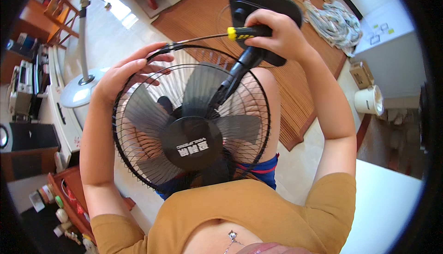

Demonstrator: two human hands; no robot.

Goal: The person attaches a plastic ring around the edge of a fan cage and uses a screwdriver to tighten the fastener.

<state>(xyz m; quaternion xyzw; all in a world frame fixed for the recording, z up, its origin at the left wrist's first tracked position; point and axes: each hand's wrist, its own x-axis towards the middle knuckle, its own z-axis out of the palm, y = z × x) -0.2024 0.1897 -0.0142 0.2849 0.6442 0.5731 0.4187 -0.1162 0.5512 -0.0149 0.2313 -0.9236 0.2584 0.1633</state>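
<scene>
A black table fan with translucent grey blades lies across my lap, its round black base at the top. My left hand grips the upper left rim of the wire grille, fingers curled over it. My right hand, beside the base and neck, holds a black-and-yellow screwdriver. Its long shaft points left to a clip on the grille's rim; whether the tip touches it I cannot tell.
A grey floor lamp and a white cabinet are at left, near a wooden chair. A brown mat lies ahead, with bundled cloth. A white bucket and white surface are at right.
</scene>
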